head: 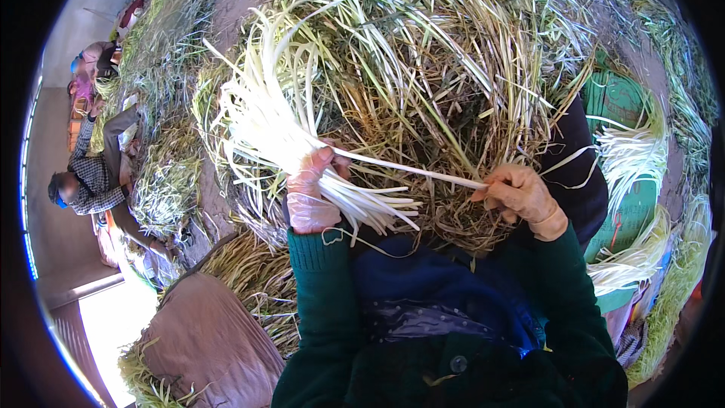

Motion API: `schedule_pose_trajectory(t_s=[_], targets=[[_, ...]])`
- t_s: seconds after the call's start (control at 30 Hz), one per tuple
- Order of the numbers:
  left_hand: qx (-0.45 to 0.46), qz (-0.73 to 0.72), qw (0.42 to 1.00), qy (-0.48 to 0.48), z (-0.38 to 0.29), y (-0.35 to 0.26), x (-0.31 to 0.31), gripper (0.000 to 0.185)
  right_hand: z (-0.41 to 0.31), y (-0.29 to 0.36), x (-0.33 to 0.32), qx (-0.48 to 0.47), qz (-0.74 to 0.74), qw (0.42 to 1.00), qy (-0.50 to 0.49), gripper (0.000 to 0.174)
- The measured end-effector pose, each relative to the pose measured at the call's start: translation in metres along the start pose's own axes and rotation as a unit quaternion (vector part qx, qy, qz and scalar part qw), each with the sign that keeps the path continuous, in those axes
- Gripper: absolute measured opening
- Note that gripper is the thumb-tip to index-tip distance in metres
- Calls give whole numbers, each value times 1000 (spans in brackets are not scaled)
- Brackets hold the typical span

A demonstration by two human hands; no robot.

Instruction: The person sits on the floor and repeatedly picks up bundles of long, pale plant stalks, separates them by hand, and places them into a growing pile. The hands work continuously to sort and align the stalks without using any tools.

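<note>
My left hand [314,187], in a thin clear plastic glove, is closed around a bundle of long pale yellow-white stalks [277,119], probably blanched chives. The leafy ends fan out up and to the left; the cut ends point down and right. One stalk [408,169] stretches from the bundle to my right hand [518,198], whose gloved thumb and fingers pinch its end. Below and between the hands lies a big heap of green and dry brown stalks and leaves [419,79].
Bunches of pale stalks [631,153] lie on green printed sacks [628,209] at the right. A brown cloth-covered bundle [209,340] is at lower left. A person in a checked shirt [93,184] sits at the left among more plant heaps [167,187]; other people are farther up.
</note>
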State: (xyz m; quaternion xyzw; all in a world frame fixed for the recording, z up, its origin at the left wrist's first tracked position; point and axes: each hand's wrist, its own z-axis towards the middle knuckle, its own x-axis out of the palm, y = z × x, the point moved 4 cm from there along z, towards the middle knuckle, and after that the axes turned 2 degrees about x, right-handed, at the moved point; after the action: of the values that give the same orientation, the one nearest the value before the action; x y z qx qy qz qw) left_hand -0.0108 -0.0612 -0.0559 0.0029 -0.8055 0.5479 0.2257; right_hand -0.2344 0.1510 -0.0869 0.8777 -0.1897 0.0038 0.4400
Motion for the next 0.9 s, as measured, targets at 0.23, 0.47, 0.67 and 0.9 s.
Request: schedule_pose_trajectory(t_s=[0.23, 0.47, 0.67, 0.9], targets=[[-16, -231, 973, 4, 3, -12, -20, 22, -6, 6, -17, -123, 129, 976, -123, 16], [-73, -81, 994, -17, -31, 46, 11, 36, -1, 12, 34, -74, 109, 989, -68, 11], [-130, -162, 976, 64, -23, 44, 27, 32, -4, -3, 53, -65, 30, 997, 23, 16], [-67, -186, 965, 172, -18, 23, 29, 24, -2, 4, 45, -69, 59, 993, 80, 15]])
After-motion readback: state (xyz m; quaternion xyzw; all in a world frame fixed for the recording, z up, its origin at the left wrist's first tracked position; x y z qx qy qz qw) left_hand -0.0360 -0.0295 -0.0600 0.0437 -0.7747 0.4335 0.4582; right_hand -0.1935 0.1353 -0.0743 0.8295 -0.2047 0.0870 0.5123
